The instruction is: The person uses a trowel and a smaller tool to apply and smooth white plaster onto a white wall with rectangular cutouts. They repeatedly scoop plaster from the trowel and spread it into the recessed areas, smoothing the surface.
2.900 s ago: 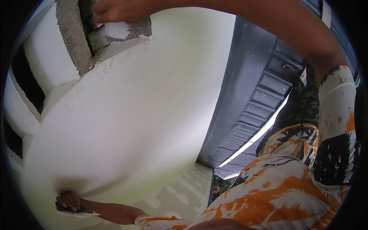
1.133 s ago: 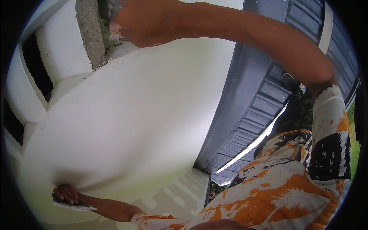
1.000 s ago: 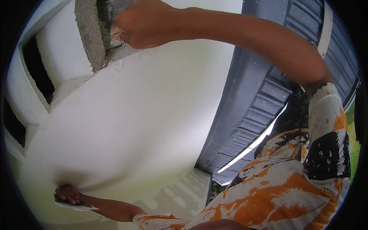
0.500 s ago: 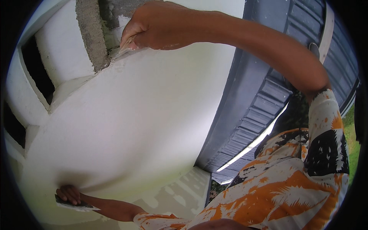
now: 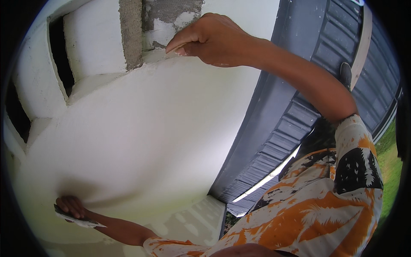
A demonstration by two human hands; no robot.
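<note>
Presumably, the flat plate [image 5: 89, 223] in our left hand [image 5: 70, 206] is light, stiff and best held by its edge, where we see fingers folded together; our right hand [image 5: 214, 43] pinches a thin piece [image 5: 175, 48], probably flexible, near the ledge [image 5: 152, 55].

bright daylight | glare on white wall [image 5: 150, 115] | soft shadow lower left | fisheye-bent edges

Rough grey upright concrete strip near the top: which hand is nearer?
Right. Your right hand is a little right of the strip; your left hand is well below it, to the left.
</note>
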